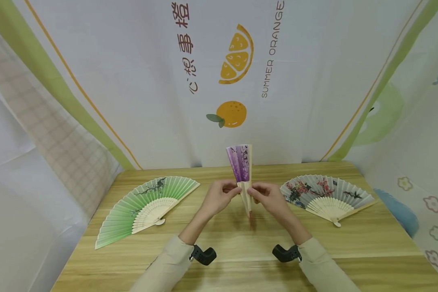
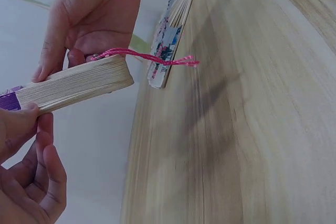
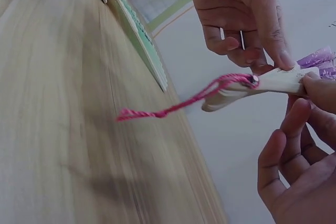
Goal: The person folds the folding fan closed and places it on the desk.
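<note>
A mostly folded purple folding fan point(image 1: 243, 164) stands upright above the middle of the table, slightly spread at its top. My left hand point(image 1: 219, 196) pinches its pale ribs from the left between thumb and fingers. From the other side my right hand point(image 1: 271, 198) pinches the outer rib at about the same height. In the left wrist view the stacked ribs point(image 2: 79, 85) lie close together. A pink cord point(image 3: 194, 97) hangs from the fan's pivot end, shown in the right wrist view.
On the table point(image 1: 241, 267), a spread green fan point(image 1: 118, 221) lies to the left. A spread white fan point(image 1: 312, 186) with red blossoms lies to the right, near my right hand. Behind the table hangs a white cloth point(image 1: 142, 81) printed with oranges.
</note>
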A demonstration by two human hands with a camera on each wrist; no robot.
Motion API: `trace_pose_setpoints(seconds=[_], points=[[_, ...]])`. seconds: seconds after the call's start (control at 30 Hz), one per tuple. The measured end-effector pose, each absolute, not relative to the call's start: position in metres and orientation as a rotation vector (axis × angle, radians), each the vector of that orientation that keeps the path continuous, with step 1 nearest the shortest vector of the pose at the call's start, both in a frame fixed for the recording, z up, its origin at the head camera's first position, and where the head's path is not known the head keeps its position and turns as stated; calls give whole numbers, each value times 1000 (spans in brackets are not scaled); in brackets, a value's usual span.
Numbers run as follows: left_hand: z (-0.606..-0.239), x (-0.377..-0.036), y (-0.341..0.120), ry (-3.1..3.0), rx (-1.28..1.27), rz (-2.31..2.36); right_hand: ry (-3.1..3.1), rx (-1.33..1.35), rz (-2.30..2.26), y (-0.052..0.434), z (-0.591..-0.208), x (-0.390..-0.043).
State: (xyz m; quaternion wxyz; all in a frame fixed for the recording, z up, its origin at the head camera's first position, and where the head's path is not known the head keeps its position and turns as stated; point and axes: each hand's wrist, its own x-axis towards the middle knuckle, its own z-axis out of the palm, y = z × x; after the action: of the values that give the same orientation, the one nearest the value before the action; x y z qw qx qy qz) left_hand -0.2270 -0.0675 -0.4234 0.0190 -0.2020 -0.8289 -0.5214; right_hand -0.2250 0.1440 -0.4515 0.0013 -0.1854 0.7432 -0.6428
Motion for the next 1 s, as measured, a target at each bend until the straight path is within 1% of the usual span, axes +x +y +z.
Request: trace_pose_setpoints(seconds=[0.13, 0.3, 0.67, 0.87, 0.93, 1.0], points=[[-425, -227, -68, -2576, -652, -1596, 2303, -570, -2002, 142, -450, -224], [-430, -227, -67, -2596, -707, -1588, 2340, -627, -1948, 138, -452, -219], [-437, -224, -69, -2633, -711, -1658, 2377, -665, -1960, 138, -462, -218], [-438, -224, -71, -2625, -712, -1694, 2408, -683, -1995, 138, -461, -217], [-439, -224, -71, -2622, -700, -1715, 2424, -663, -2020, 136, -452, -211], [-440, -224, -71, -2618, -691, -1736, 2443, -647, -2044, 135, -451, -211]])
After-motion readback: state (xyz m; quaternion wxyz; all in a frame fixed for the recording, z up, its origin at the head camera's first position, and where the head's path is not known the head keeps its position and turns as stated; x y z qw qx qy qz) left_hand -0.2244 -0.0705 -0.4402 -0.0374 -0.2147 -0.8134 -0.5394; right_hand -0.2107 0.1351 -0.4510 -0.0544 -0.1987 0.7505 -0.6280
